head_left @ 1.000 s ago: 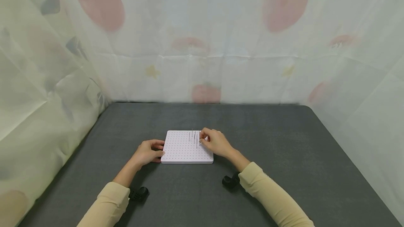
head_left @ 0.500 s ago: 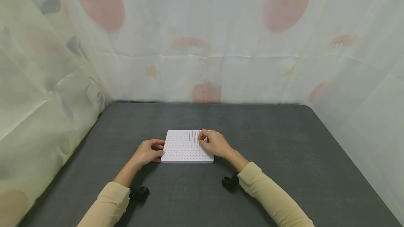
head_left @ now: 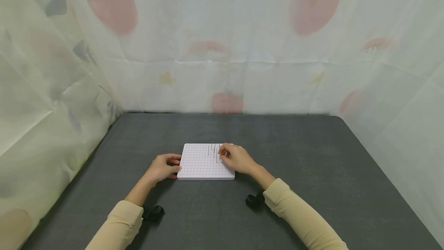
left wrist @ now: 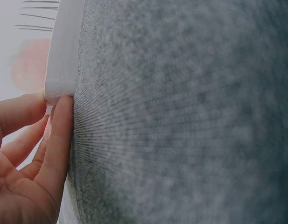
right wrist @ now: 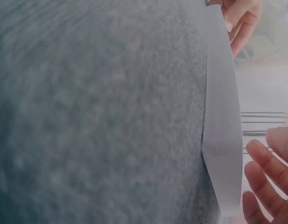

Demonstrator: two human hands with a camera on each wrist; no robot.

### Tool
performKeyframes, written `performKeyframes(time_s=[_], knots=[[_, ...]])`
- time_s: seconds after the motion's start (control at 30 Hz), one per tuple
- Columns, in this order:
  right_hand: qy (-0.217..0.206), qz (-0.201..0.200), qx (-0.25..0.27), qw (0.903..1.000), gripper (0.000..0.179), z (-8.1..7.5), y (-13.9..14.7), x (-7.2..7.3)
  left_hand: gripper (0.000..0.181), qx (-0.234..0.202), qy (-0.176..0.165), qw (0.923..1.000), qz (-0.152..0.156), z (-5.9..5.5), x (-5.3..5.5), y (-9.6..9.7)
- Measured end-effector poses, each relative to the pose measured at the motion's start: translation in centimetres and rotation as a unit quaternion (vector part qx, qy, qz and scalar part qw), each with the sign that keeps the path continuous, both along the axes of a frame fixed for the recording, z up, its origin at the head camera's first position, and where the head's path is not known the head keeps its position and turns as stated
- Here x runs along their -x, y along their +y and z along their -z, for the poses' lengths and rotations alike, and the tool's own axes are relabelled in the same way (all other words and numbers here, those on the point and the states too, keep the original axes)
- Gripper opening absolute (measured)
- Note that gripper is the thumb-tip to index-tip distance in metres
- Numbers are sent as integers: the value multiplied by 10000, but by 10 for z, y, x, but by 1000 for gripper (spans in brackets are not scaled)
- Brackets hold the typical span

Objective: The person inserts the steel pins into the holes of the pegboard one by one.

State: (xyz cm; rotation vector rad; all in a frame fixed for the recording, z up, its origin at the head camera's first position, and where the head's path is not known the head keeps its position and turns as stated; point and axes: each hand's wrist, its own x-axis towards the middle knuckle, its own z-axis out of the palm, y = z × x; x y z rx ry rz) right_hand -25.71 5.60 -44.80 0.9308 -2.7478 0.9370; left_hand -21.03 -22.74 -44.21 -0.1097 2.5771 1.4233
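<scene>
A white pegboard [head_left: 197,165] with rows of small holes lies on the dark table. Several thin metal pins [head_left: 208,150] stand upright in its back right part; they also show as dark lines [right wrist: 263,122] in the right wrist view. At the board's left edge, my left hand [head_left: 163,169] holds on, thumb at the top edge and fingers against the side [left wrist: 59,140]. Over the right part is my right hand [head_left: 237,158], its bent thumb and index finger beside the rightmost pin [head_left: 219,146]. Those fingertips [right wrist: 260,149] look parted and partly cover the pins.
The grey-black tabletop [head_left: 295,146] extends around the board on every side. Behind it hangs a pale curtain [head_left: 270,49] with fruit prints, and more cloth [head_left: 62,119] closes off the left. Each wrist carries a black camera mount [head_left: 254,200].
My right hand moved slightly left to the rightmost pin, then its thumb drew back a little to the right and the fingertips parted. The left hand and the board stay put.
</scene>
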Motion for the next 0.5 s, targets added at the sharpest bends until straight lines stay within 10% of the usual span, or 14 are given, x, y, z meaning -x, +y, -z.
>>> performKeyframes(time_s=[0.5], knots=[[33, 143, 66, 9999, 12, -10, 25, 3, 48, 12, -30, 10000, -37, 0, 1, 0]])
